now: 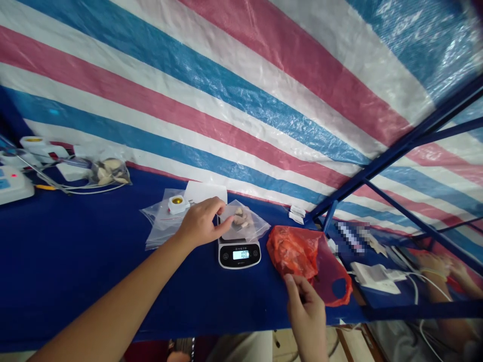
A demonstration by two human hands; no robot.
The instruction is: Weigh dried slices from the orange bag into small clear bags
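My left hand (202, 222) reaches across the blue table and pinches the edge of a clear plastic bag (244, 222) with pale pieces inside. The bag lies on a small kitchen scale (239, 253) whose lit display shows a reading. My right hand (306, 307) is near the table's front edge, fingers curled at the rim of a red plastic bag (307, 256); whether it holds something small is unclear.
Empty clear bags (160, 223) and a small white-and-yellow part (178, 203) lie left of the scale. A white device (13, 183), cables and another filled bag (110, 172) sit far left. A blue metal frame (381, 166) stands at right; another person's arm (439, 269) beyond.
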